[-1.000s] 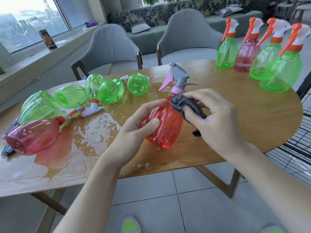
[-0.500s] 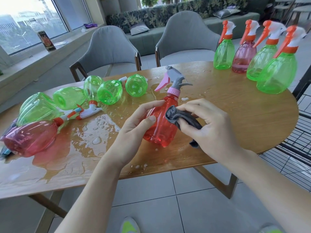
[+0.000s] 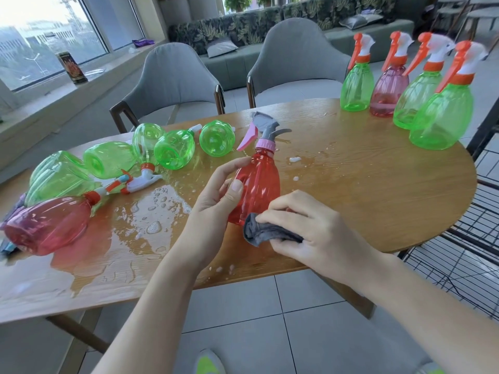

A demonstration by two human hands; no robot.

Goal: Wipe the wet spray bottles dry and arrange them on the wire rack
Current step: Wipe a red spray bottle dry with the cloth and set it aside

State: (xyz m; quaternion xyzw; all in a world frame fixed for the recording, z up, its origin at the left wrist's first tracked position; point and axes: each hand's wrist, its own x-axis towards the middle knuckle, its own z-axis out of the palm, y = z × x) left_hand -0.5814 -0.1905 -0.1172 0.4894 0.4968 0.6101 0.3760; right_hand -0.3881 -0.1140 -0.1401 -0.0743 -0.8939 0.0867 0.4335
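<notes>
Red spray bottle [image 3: 258,184] of clear ribbed plastic, teardrop-shaped, standing near the front edge of the oval wooden table [image 3: 378,190], long axis close to upright and leaning slightly, pink collar and grey trigger head on top, pink lever pointing left and away, nozzle toward the right. Gripped around its left flank by the left hand [image 3: 216,201], thumb laid across the front of the ribbed body, fingers curled behind the shoulder. Pressed at the lower right of its base by a bunched grey cloth [image 3: 266,233], soft and creased, clenched in the right hand [image 3: 316,230] with knuckles up. Puddled water [image 3: 151,211] with beads and foam on the grain to the left. Beyond it, lying on their sides, a cluster of green bottles [image 3: 172,149], glossy and translucent, round bases mostly toward the camera, orange-and-white trigger heads tangled among them, and a pink bottle [image 3: 48,225] at the near left, neck pointing right. At the far right of the table, standing upright in a row, three green bottles [image 3: 442,117] and one pink upright bottle [image 3: 388,90], all with orange triggers pointing left. Black wire rack [image 3: 480,238] just beside the table's right end, thin grid shelves. Two grey upholstered chairs [image 3: 175,79] behind the table.
</notes>
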